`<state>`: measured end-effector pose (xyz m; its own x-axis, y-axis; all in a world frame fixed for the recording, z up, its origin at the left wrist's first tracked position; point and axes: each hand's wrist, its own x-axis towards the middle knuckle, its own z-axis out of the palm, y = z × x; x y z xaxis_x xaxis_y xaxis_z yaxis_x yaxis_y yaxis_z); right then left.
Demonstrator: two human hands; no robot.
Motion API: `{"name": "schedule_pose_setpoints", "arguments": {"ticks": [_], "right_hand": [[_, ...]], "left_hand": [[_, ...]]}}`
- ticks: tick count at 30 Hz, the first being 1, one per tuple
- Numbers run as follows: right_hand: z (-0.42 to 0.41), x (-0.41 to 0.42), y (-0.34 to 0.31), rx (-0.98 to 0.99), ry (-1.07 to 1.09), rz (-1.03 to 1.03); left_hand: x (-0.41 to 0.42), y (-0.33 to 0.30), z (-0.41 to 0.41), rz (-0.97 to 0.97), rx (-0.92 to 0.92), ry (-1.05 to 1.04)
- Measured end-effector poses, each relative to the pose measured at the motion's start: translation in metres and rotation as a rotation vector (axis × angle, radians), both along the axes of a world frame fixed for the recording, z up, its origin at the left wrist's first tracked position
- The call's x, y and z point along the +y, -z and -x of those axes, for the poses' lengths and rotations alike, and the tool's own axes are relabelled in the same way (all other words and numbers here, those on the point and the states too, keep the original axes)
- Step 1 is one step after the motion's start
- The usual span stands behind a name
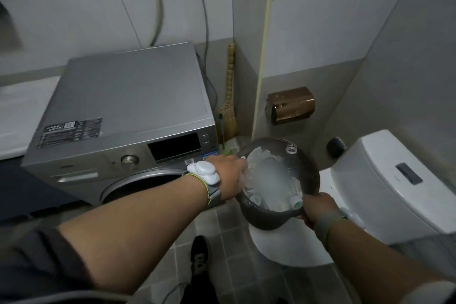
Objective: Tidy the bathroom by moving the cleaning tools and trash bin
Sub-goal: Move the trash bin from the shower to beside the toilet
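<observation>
The washing machine (128,116) filled the space to the left of the left hand's fingers, its round door cut off behind the left forearm and its label too blurred to read. The toilet (385,180) stood to the right of the right hand's fingers, its bowl largely hidden under the bin and the right arm. The trash bin (308,173), dark and round, was held up between the two hands, above the tiled floor (229,237) and partly over the toilet bowl; its underside could not be seen. Inside it lay crumpled white paper or plastic, hard to tell apart, with a clear bottle (291,148) neck up at the far rim and two white caps with green marks near the right hand's fingers. The left hand (230,175) reached forward with a white device strapped at the wrist, its fingers curled over the bin's left rim and their tips hidden inside. The right hand (318,207) gripped the near right rim, fingers wrapped under it and out of sight. Beyond the left fingers a straw broom (229,106) leaned in the corner, its lower end hidden by the bin. Beyond the right fingers a brown paper holder (291,105) hung on the wall. A dark shoe (199,252) showed below the hands.
</observation>
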<state>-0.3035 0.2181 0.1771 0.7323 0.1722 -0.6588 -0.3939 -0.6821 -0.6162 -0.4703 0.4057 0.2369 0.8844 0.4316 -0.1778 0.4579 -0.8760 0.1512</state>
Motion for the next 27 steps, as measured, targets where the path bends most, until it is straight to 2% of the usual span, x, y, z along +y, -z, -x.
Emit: {"name": "schedule_pose_setpoints", "arguments": {"ticks": [7,12,15,18,22,27], "right_hand": [[0.004,0.095,0.001,-0.071,0.000,0.093],[0.005,0.131,0.010,-0.059,-0.004,0.151],[0.005,0.141,0.007,-0.051,0.068,0.138],[-0.003,0.146,0.017,-0.014,0.131,0.111],[-0.026,0.150,0.044,-0.020,0.116,0.180],[-0.048,0.170,0.044,-0.004,0.093,0.259]], "left_hand": [[0.116,0.004,-0.029,0.002,-0.013,0.206],[0.173,0.008,-0.041,0.068,0.004,0.236],[0.194,0.011,-0.046,0.143,-0.054,0.221],[0.207,0.017,-0.057,0.140,-0.091,0.213],[0.223,0.027,-0.083,0.132,-0.054,0.218],[0.230,0.042,-0.118,0.111,0.029,0.232]]}}
